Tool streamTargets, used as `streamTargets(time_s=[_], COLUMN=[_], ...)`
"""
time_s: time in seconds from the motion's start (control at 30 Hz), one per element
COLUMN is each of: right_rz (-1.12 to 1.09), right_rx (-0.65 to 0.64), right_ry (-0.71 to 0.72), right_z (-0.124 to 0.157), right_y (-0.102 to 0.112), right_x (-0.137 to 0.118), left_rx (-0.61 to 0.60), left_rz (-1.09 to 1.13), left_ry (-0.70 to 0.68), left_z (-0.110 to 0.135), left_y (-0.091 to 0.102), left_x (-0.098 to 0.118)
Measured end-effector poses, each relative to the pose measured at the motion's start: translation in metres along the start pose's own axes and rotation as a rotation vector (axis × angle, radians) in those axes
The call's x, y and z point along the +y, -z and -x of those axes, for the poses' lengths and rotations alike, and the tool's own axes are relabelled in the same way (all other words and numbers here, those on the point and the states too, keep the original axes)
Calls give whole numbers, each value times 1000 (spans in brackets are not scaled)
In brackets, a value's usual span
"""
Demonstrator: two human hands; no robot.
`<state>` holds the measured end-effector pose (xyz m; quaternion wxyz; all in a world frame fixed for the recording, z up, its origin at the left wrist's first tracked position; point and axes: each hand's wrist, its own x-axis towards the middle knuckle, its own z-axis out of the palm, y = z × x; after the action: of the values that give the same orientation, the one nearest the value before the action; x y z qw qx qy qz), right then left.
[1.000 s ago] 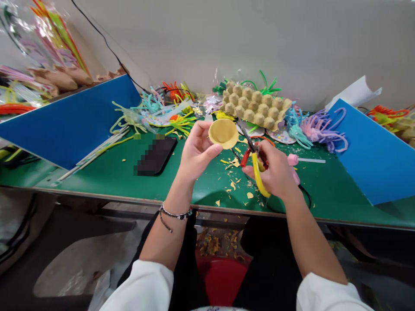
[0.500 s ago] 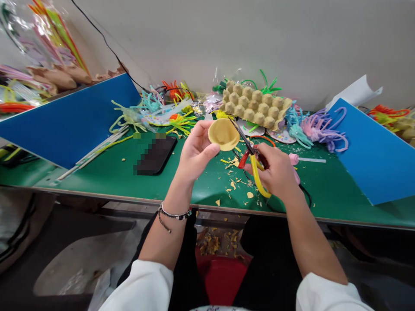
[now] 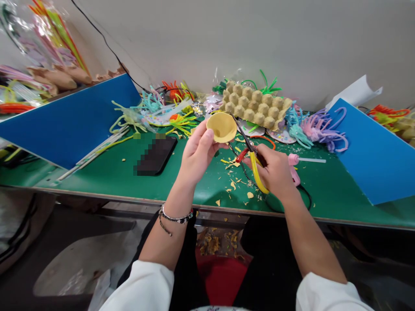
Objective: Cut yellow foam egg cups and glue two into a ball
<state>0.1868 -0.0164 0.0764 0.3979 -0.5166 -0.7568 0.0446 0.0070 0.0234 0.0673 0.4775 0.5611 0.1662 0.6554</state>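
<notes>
fingers curled, the left hand (image 3: 196, 157) holds a yellow cup (image 3: 220, 128) above a green table (image 3: 110, 183); the right hand (image 3: 275, 170) grips scissors (image 3: 256, 172), partly blocking a pink glue gun (image 3: 293, 160). egg tray (image 3: 255, 103) far, phone (image 3: 160, 156) left, blue boards (image 3: 76, 119) flanking.

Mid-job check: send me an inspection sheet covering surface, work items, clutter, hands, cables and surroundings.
Surface: green tabletop, with pale scraps scattered near the hands.
Work items: tan cup, opening visible; scissors with blades beside its rim, contact unclear.
Clutter: egg tray, fuzzy purple strands, dark phone, pink tool with a clear stick.
Hands: left hand holds the cup; right hand grips the scissors.
Cables: black cable against the wall; dark cord beside the right forearm.
Surroundings: blue panels on both sides; pale wall behind.
</notes>
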Motion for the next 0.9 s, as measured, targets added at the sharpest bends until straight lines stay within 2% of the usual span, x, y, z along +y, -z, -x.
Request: streamTargets(time_s=[0.13,0.27,0.43,0.57,0.67,0.77,0.9], right_rz=[-24,-51,7,85,125,147,170], right_rx=[36,91,-11,-74,-88,-108,-128], right_ry=[-7,15,41,102,141,183,212], right_z=[-1,-2,-1,1,2,3,3], right_y=[2,7,10,8,6,5,6], right_x=[1,2,-1,-4,-4,-3,-3], left_rx=[49,128,188,298,352,389,341], left_rz=[18,-11,-62,-137,-244,-337,-381], left_ry=[10,79,222,318,295,202,126], left_z=[0,0,0,2,7,10,9], left_y=[-1,-4,-4,-3,-1,0,-4], left_x=[2,5,4,0,-4,-4,3])
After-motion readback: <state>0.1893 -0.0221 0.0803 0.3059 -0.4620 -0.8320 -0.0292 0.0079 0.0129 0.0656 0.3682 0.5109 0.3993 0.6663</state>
